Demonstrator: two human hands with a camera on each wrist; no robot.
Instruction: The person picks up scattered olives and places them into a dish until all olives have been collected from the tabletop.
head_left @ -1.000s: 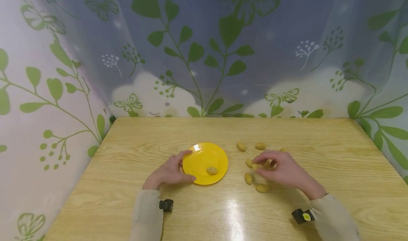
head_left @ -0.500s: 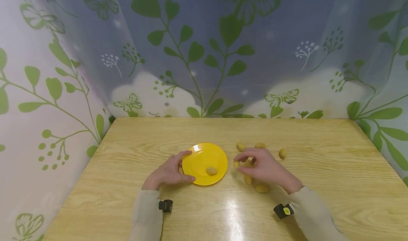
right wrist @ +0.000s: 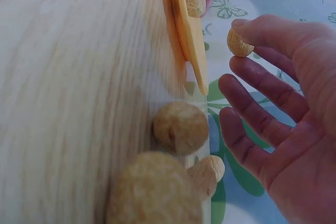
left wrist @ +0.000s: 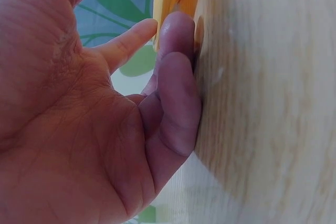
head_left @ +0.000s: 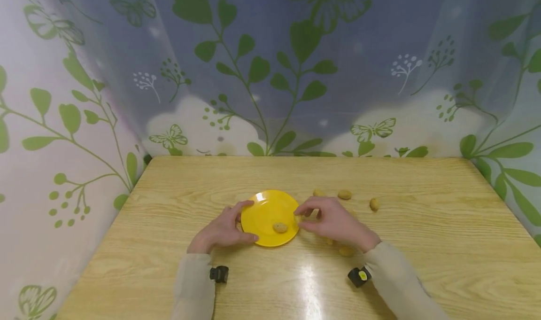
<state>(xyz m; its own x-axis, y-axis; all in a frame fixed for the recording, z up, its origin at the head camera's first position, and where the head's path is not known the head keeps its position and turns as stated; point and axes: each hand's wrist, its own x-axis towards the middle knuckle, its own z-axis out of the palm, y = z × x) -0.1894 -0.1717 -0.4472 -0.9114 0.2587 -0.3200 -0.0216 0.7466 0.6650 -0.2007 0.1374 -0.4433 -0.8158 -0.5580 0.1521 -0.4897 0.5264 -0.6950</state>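
A small, rounded, yellow-brown lump (right wrist: 240, 45) with a rough, shell-like surface is held raised off the table (head_left: 203, 174), at the right rim of a round, glossy yellow plate (head_left: 259, 219). It is pinched between thumb and forefinger of the right hand (head_left: 336, 221). Judged by its look, it is light, stiff and inclined to roll, so best gripped across its narrow middle. The plate, probably slippery plastic, is gripped at its left rim by the left hand (head_left: 226, 226). One similar lump (head_left: 280, 227) is carried on it; loose lumps (head_left: 344, 194) are scattered toward the table's right edge.
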